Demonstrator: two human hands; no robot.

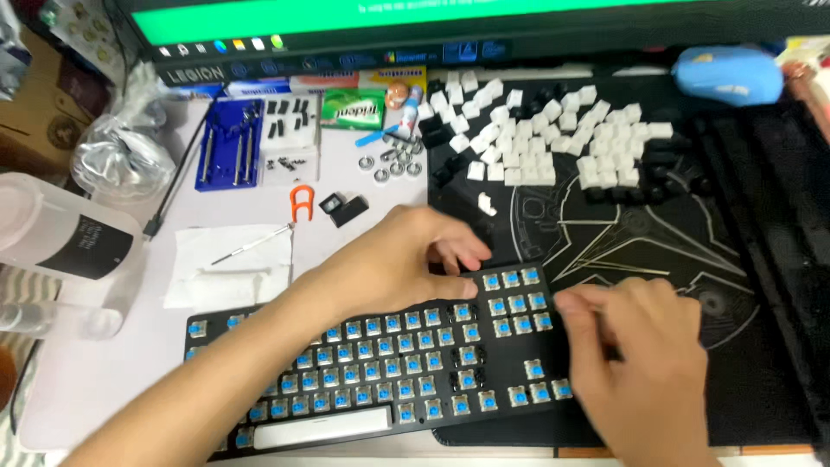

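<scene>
Keyboard point(380, 372), black, on the desk point(130, 363): nearly all keycaps removed, blue switches exposed; white spacebar point(322, 426) left. Left hand point(406, 259) is laid flat on its upper edge, gripping nothing. Right hand point(640, 363) is blurred over the numpad; grip undeterminable. Pulled keycaps point(553, 138) are heaped beyond both hands.

Right hand point(644, 363): motion-blurred; whether its fingers point(581, 303) pinch anything cannot be told. It hides the right end of the black keyboard with bare blue switches point(380, 372). Left hand point(393, 264) and forearm cover the keyboard's upper middle rows; what the fingertips rest on is hidden. Keyboard's lower left corner cut off by the bottom edge. Dark monitor with green screen point(415, 26): only its lower strip shows. Blue rounded object point(728, 75) at top right: blurred, kind unclear. Small metal rings point(391, 164): too small to identify.
</scene>
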